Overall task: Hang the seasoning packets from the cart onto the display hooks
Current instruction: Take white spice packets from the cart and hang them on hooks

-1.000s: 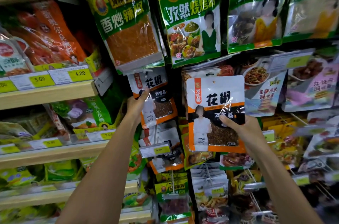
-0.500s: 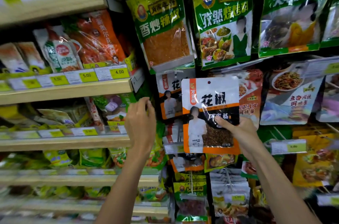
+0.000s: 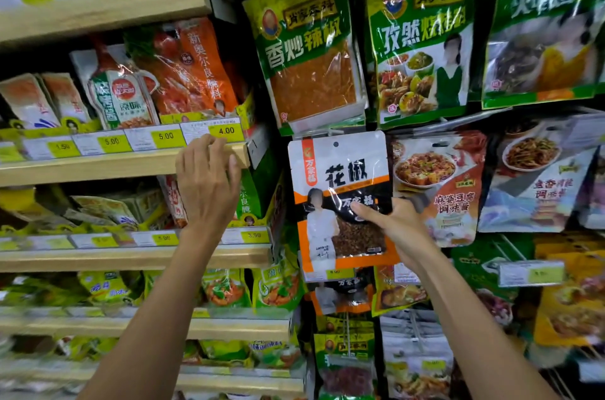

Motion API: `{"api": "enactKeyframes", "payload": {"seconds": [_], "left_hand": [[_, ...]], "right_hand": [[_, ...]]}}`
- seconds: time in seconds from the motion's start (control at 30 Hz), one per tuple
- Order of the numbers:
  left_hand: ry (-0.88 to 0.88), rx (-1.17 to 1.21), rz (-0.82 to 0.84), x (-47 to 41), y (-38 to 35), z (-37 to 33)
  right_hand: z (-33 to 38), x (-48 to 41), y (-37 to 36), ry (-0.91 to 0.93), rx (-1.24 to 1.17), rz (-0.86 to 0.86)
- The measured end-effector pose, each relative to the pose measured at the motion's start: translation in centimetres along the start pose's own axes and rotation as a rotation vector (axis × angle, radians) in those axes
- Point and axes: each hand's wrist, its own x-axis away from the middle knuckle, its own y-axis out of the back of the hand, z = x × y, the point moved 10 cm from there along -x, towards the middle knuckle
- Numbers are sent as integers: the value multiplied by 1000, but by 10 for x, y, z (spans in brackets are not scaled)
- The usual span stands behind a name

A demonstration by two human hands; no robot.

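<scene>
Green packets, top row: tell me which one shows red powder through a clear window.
The leftmost green packet, directly above the white-and-orange packet. The middle one pictures dishes; the right one shows something dark.

Wooden shelves [image 3: 114, 167] stacked at left; price tags [image 3: 165, 137] clipped along front edges. Orange and white sauce packets [image 3: 193, 72] stood on second shelf from top, yellow-green packets [image 3: 226, 288] shelved lower down. Display hooks [image 3: 458, 121] at right; green seasoning packets [image 3: 307, 49] hung along upper row.
</scene>
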Motion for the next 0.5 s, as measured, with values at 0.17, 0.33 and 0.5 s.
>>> {"api": "enactKeyframes", "payload": {"seconds": [0.17, 0.33, 0.5], "left_hand": [[16, 18, -21, 1, -4, 2], [59, 60, -47, -2, -9, 5], [74, 80, -106, 1, -14, 9]], "right_hand": [[-4, -13, -5, -7, 23, -8], [-12, -23, -6, -14, 12, -52], [-18, -33, -7, -1, -11, -73]]}}
